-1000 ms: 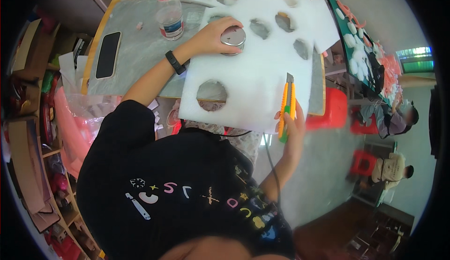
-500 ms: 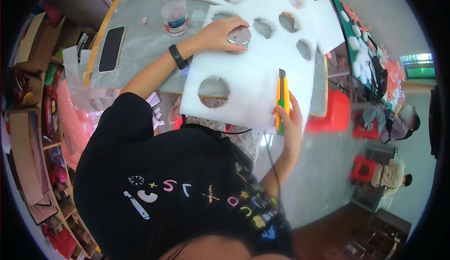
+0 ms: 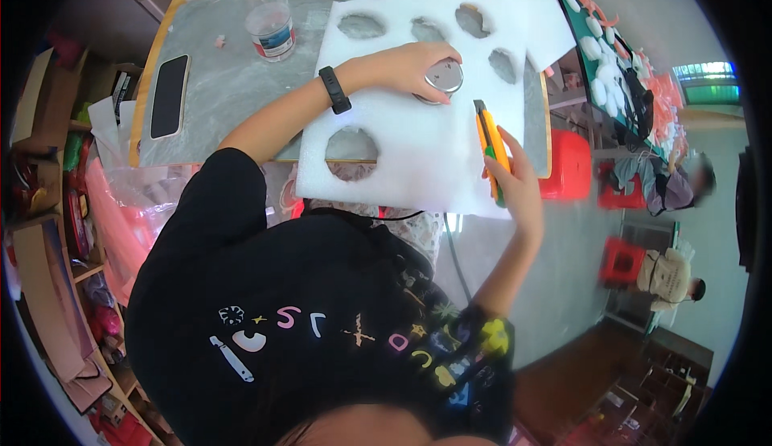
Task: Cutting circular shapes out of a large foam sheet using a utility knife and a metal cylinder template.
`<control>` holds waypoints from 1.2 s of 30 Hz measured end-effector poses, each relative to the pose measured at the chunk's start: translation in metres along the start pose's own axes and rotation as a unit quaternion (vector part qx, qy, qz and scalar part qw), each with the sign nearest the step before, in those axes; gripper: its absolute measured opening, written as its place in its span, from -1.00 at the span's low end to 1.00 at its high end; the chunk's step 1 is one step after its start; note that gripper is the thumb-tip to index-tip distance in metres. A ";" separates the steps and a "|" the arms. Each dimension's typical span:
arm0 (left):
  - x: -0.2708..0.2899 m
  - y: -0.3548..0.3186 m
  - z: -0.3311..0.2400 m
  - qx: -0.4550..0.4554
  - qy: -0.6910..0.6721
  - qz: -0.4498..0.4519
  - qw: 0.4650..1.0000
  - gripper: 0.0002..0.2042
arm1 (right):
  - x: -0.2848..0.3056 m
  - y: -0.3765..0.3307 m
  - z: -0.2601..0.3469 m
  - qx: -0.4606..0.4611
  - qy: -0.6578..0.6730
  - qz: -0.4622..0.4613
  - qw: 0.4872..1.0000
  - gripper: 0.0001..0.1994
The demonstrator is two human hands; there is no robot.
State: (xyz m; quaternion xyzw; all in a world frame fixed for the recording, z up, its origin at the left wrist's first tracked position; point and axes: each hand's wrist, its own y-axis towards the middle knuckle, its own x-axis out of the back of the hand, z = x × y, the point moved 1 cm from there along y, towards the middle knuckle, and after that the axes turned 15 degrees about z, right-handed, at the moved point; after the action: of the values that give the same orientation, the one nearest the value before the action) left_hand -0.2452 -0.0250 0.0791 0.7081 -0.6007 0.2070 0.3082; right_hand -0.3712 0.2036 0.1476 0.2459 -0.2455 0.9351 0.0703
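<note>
A white foam sheet with several rough round holes lies on the grey table and juts past its front edge. On the sheet, my left hand curls around a round metal lid-like disc, thumb on the near side and fingers on the far side. To the right of it, my right hand grips a yellow and green utility knife over the sheet's right edge. The knife's dark tip points away from me. A large hole with ragged edges sits in the sheet's near left part.
A clear plastic jar with a red cap and a phone stand left on the table. Red stools are at the right. Two people sit farther right, near a green table with foam pieces. Shelves line the left.
My left hand and the metal disc have moved right across the foam sheet. The knife in my right hand leans more to the left at its tip. The whole view has shifted slightly.
</note>
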 end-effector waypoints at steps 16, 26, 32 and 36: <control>-0.001 0.005 -0.001 -0.051 0.020 -0.002 0.999 -0.49 | 0.034 0.051 0.037 0.033 -0.185 0.113 0.976 -0.49; 0.004 0.002 -0.005 -0.054 0.015 -0.020 0.998 -0.47 | 0.032 0.066 0.032 0.089 -0.337 0.081 0.934 -0.52; 0.003 0.001 -0.001 -0.046 0.010 -0.014 0.999 -0.47 | 0.033 0.062 0.048 0.033 -0.334 0.117 0.935 -0.52; 0.001 0.001 -0.001 -0.047 0.008 -0.017 0.999 -0.46 | 0.033 0.062 0.050 0.022 -0.298 0.134 0.945 -0.47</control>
State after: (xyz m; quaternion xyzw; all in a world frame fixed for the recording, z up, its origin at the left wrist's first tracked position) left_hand -0.2453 -0.0250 0.0812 0.7010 -0.5954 0.1789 0.3495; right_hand -0.3941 0.1252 0.1760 0.4794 -0.2656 0.8251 -0.1374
